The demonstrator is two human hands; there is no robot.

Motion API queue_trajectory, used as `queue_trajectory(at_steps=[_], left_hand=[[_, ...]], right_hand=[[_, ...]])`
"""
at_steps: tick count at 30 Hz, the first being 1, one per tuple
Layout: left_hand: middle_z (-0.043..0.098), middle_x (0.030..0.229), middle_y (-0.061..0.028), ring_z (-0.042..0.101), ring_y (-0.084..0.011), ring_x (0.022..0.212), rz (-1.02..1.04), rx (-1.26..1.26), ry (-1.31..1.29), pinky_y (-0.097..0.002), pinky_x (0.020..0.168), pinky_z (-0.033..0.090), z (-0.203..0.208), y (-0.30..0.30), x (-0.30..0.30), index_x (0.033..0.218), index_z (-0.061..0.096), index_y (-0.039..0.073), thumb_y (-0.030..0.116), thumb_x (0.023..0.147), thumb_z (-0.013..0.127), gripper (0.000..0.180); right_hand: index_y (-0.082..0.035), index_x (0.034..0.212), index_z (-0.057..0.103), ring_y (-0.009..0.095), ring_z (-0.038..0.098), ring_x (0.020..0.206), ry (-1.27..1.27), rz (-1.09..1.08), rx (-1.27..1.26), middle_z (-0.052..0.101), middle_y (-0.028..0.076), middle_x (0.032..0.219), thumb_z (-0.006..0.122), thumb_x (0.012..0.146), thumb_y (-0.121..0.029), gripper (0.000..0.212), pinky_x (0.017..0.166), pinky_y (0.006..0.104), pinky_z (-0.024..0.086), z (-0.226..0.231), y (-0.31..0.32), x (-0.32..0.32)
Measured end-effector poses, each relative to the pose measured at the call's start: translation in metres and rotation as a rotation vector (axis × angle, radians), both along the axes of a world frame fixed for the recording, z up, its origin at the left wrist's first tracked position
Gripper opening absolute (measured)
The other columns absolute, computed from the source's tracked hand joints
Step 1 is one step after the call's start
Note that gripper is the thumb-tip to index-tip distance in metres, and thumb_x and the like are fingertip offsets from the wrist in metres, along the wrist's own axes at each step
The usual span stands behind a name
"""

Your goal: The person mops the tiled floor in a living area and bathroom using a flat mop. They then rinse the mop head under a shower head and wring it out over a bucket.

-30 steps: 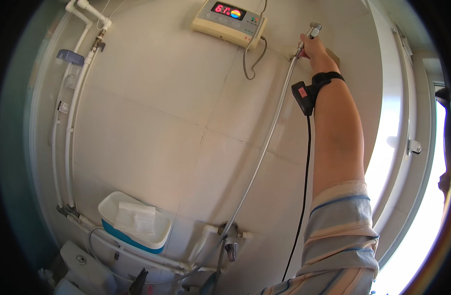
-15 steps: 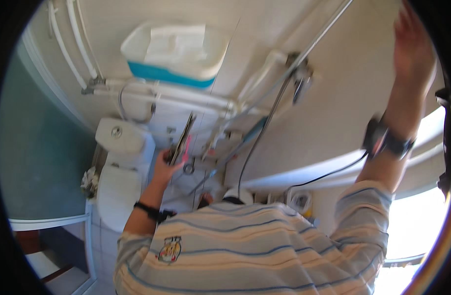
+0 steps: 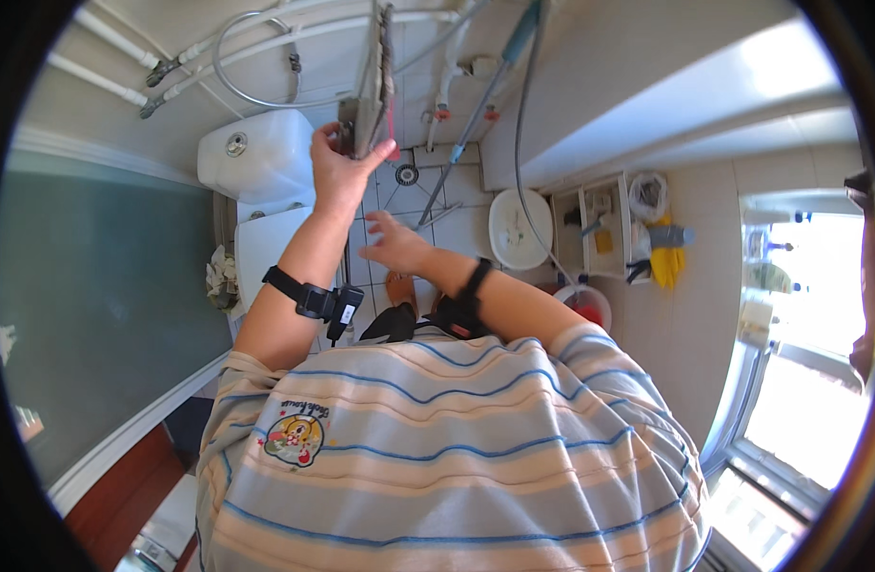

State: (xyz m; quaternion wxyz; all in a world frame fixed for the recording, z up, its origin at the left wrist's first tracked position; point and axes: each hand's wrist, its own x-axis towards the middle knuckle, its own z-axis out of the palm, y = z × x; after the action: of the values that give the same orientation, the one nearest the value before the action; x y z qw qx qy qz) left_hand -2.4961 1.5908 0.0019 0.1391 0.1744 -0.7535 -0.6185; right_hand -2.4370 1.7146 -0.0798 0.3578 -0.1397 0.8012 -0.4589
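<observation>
My left hand (image 3: 340, 173) grips the lower end of a thin flat object (image 3: 373, 105). This object stands nearly edge-on, grey with dark ragged edges and a pink strip along its right side; I cannot tell its kind. Just below and to the right, my right hand (image 3: 396, 243) hovers above the tiled floor with its fingers apart, holding nothing. Left of the held object sits a white toilet tank (image 3: 256, 153) with a round flush button, and its white lid (image 3: 277, 248) lies below it, partly hidden by my left forearm.
Pipes (image 3: 266, 59) with a looped hose run along the far wall. A blue-and-grey pole (image 3: 461, 133) leans beside a floor drain (image 3: 406, 174). On the right are a white basin (image 3: 520, 229), a shelf rack (image 3: 600, 224), a bucket (image 3: 590, 307) and a bright window (image 3: 814, 305).
My right hand has come down from high on the right wall to the middle, near my left hand. My left hand still holds the flat object. The view has tilted down.
</observation>
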Motion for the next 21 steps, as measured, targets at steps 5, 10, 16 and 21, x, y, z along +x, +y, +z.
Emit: queue_trajectory(at_steps=[5, 10, 16, 21], left_hand=[[0.058, 0.099, -0.0161, 0.059, -0.0221, 0.088, -0.014, -0.156, 0.051, -0.0312, 0.078, 0.05, 0.031, 0.017, 0.016, 0.117, 0.041, -0.009, 0.029, 0.059, 0.091, 0.086], [0.049, 0.116, -0.021, 0.054, -0.0242, 0.102, -0.002, -0.26, 0.056, -0.0328, 0.084, 0.048, 0.047, 0.043, 0.036, 0.122, 0.037, -0.01, 0.034, 0.057, 0.091, 0.096], [0.043, 0.131, -0.0172, 0.049, -0.0273, 0.115, -0.39, -0.26, 0.176, -0.0404, 0.096, 0.042, 0.049, 0.052, 0.079, 0.137, 0.032, 0.005, 0.028, 0.061, 0.088, 0.096], [0.043, 0.134, -0.0171, 0.049, -0.0281, 0.116, -0.483, -0.184, -0.11, -0.0426, 0.099, 0.04, 0.042, 0.0, 0.15, 0.139, 0.032, 0.006, 0.02, 0.07, 0.081, 0.086]], right_hand=[[0.003, 0.134, 0.033, 0.038, 0.058, 0.108, -0.022, -0.181, 0.106, 0.058, 0.026, 0.117, 0.055, 0.087, -0.04, 0.068, 0.09, 0.0426, 0.046, 0.005, -0.053, 0.019], [0.004, 0.122, 0.045, 0.037, 0.061, 0.1, 0.021, -0.273, -0.014, 0.065, 0.025, 0.099, 0.05, 0.09, -0.036, 0.052, 0.087, 0.0436, 0.046, 0.027, -0.038, 0.039], [0.002, 0.11, 0.05, 0.033, 0.064, 0.096, 0.02, -0.412, -0.282, 0.069, 0.015, 0.097, 0.05, 0.091, -0.028, 0.035, 0.085, 0.0404, 0.047, 0.058, 0.006, 0.067], [-0.001, 0.108, 0.049, 0.022, 0.064, 0.088, -0.14, -0.483, -0.55, 0.067, 0.012, 0.093, 0.051, 0.095, -0.029, 0.031, 0.078, 0.0341, 0.05, 0.06, 0.012, 0.087]])
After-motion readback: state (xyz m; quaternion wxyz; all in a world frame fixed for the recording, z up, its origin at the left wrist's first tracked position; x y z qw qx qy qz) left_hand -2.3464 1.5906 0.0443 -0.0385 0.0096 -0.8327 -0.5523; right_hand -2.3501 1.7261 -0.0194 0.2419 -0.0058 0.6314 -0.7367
